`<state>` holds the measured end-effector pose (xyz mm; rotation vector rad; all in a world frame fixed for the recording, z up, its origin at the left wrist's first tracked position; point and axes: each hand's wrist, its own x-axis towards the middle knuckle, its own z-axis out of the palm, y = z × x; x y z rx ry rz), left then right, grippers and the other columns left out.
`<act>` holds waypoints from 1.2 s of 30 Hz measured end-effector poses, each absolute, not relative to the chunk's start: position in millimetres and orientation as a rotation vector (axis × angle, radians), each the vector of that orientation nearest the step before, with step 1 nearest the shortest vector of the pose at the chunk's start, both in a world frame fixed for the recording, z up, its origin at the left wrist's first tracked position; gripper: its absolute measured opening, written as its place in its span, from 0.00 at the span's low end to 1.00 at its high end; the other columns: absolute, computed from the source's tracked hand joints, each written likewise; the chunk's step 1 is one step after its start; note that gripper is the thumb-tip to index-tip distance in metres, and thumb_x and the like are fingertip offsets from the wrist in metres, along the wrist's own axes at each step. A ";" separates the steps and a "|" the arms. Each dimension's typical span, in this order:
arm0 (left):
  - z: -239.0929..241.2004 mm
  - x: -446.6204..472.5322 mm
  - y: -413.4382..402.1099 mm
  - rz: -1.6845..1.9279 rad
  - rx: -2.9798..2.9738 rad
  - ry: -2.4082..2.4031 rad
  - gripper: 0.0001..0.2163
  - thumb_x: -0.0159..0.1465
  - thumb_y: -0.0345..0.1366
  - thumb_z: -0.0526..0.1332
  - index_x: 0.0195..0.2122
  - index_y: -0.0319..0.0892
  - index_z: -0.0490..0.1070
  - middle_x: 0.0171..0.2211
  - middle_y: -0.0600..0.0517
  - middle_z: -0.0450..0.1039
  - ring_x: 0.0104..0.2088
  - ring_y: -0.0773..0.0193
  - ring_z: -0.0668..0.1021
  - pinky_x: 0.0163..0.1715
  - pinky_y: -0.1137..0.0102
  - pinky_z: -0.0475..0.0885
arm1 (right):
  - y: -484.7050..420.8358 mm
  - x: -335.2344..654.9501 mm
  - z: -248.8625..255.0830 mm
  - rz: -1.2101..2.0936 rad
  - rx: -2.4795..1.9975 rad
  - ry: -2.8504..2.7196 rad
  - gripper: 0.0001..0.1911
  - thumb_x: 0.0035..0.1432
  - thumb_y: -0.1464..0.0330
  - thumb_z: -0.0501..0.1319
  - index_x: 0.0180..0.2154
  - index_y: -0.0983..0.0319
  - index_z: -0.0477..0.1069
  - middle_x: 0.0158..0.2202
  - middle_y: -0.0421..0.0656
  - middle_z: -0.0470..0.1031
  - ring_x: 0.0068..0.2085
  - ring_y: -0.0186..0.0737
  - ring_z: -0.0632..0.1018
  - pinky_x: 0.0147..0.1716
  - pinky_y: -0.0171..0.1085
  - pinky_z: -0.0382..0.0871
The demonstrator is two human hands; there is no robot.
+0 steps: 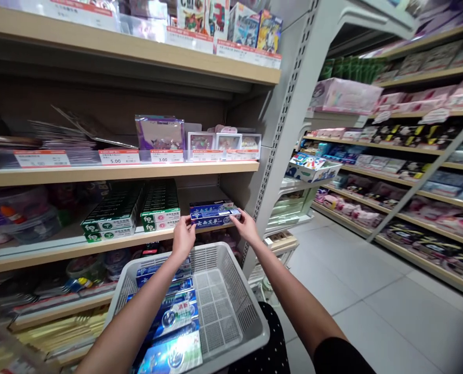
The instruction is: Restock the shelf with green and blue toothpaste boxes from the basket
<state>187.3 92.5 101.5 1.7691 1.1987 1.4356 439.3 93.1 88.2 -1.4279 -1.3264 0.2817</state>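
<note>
My left hand (183,238) and my right hand (245,225) each grip one end of a stack of blue toothpaste boxes (214,213) at the front edge of a wooden shelf (110,241). The fingers of both hands are curled round the box ends. To the left on the same shelf lie rows of green and white toothpaste boxes (159,210). Below my forearms sits a grey plastic basket (231,296) with several blue toothpaste boxes (169,317) lying along its left side.
The shelf above carries price tags (119,156) and small packaged items (223,141). A grey shelving upright (281,130) stands just right of my hands. A tiled aisle (364,291) runs to the right, lined by more stocked shelves (410,156).
</note>
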 end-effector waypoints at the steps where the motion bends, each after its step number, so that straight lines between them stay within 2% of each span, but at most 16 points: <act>1: 98.0 191.2 96.8 1.431 1.805 1.222 0.10 0.64 0.31 0.56 0.47 0.40 0.65 0.47 0.42 0.73 0.45 0.58 0.79 0.47 0.61 0.75 | 96.9 441.3 87.3 0.244 -1.476 -1.337 0.33 0.54 0.56 0.63 0.57 0.67 0.67 0.51 0.53 0.75 0.50 0.50 0.77 0.53 0.49 0.68; 6: 87.0 200.0 110.9 1.452 1.973 1.434 0.13 0.65 0.33 0.55 0.51 0.40 0.62 0.54 0.39 0.67 0.51 0.54 0.75 0.51 0.57 0.71 | 111.6 442.7 89.9 0.204 -1.583 -1.405 0.33 0.54 0.61 0.64 0.59 0.66 0.64 0.55 0.54 0.72 0.53 0.50 0.75 0.53 0.46 0.68; 10: 87.0 205.9 121.7 1.403 1.965 1.533 0.12 0.66 0.32 0.53 0.51 0.39 0.61 0.47 0.40 0.70 0.46 0.54 0.77 0.47 0.58 0.72 | 123.8 443.9 92.0 0.249 -1.595 -1.429 0.32 0.55 0.64 0.64 0.60 0.65 0.63 0.56 0.53 0.71 0.54 0.48 0.75 0.54 0.43 0.67; 14: 91.9 210.8 130.1 1.332 1.966 1.625 0.11 0.66 0.31 0.53 0.49 0.37 0.60 0.41 0.41 0.73 0.42 0.53 0.78 0.42 0.60 0.72 | 133.2 445.1 93.0 0.255 -1.564 -1.448 0.29 0.55 0.65 0.64 0.58 0.64 0.64 0.51 0.51 0.76 0.48 0.45 0.78 0.49 0.41 0.70; 19: 99.3 217.9 136.7 1.290 1.965 1.773 0.10 0.66 0.31 0.52 0.48 0.35 0.60 0.41 0.38 0.74 0.43 0.50 0.78 0.40 0.61 0.72 | 141.9 444.1 100.1 0.243 -1.634 -1.457 0.23 0.54 0.65 0.65 0.52 0.64 0.70 0.43 0.48 0.79 0.42 0.45 0.79 0.43 0.39 0.71; 28: 106.4 223.3 143.7 1.107 1.907 1.928 0.09 0.66 0.31 0.51 0.46 0.33 0.62 0.38 0.34 0.74 0.42 0.47 0.79 0.39 0.60 0.72 | 147.5 441.6 103.9 0.264 -1.585 -1.461 0.19 0.54 0.67 0.64 0.49 0.62 0.72 0.44 0.46 0.80 0.45 0.44 0.79 0.48 0.38 0.70; 32: 108.2 222.8 139.5 1.102 1.931 1.897 0.12 0.65 0.32 0.52 0.48 0.33 0.61 0.40 0.34 0.74 0.44 0.46 0.78 0.41 0.59 0.72 | 147.1 442.0 103.0 0.242 -1.645 -1.444 0.24 0.53 0.65 0.65 0.52 0.62 0.70 0.46 0.48 0.79 0.46 0.46 0.78 0.47 0.40 0.70; 36: 107.3 221.4 130.5 1.165 1.997 1.784 0.21 0.64 0.33 0.54 0.57 0.30 0.55 0.47 0.31 0.71 0.50 0.45 0.75 0.46 0.57 0.71 | 145.4 442.3 97.6 0.218 -1.608 -1.460 0.34 0.51 0.63 0.65 0.59 0.63 0.63 0.53 0.50 0.74 0.51 0.48 0.76 0.51 0.43 0.69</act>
